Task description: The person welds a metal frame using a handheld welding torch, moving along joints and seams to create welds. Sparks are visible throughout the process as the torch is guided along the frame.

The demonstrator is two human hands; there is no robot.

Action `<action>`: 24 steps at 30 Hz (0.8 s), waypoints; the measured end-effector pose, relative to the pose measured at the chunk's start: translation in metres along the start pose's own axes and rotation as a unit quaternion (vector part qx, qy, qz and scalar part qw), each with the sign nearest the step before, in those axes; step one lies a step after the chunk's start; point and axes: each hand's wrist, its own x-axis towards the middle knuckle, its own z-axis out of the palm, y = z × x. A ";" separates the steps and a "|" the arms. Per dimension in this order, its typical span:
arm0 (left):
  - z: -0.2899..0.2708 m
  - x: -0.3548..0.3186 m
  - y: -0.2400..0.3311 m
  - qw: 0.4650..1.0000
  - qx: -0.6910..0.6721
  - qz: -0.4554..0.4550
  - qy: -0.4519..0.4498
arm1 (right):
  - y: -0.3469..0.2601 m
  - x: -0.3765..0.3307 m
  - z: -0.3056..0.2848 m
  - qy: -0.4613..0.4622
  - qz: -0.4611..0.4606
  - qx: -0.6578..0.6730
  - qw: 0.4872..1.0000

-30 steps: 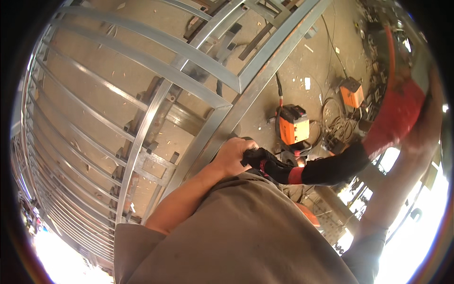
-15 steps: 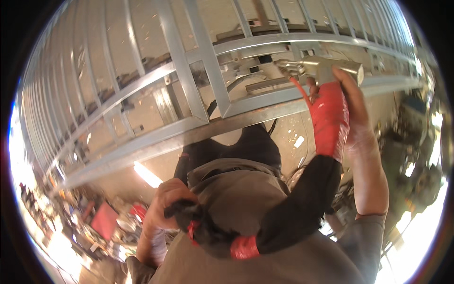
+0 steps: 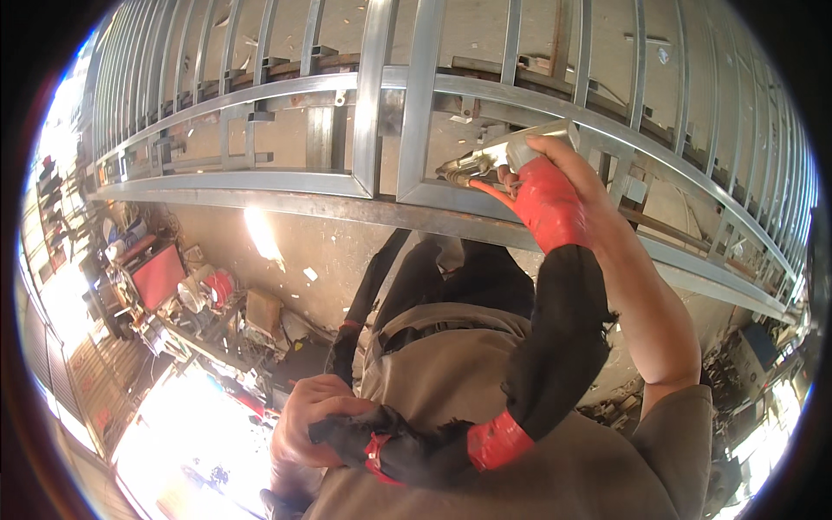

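Observation:
My right hand (image 3: 579, 178) is wrapped round the red-taped grip of a silver welding gun (image 3: 498, 154). The gun's narrow nozzle points left, near the lower corner of a silver metal gate frame (image 3: 422, 130); whether it touches cannot be told. From the grip's lower end runs a thick hose (image 3: 563, 334) in black cloth, bound with red tape. It curves down across my front to my left hand (image 3: 314, 423), whose fingers are closed round the ragged black cloth at its other end. A thin orange tube (image 3: 494, 192) sits beside the nozzle.
A long metal bar (image 3: 286, 204) runs along the frame's near edge, between me and the upright bars. At left stand a red panel (image 3: 160, 276), a white bucket (image 3: 195, 290) and clutter. A dark box (image 3: 752, 354) is among scrap at right.
The view has turned, so the gate and floor sit differently. The welding gun has moved left along the frame, its nozzle now by the corner next to the upright. Both hands keep their holds.

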 end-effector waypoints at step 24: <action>0.003 0.028 0.027 0.999 0.017 -0.009 0.037 | -0.007 0.027 -0.019 0.004 0.080 -0.048 0.996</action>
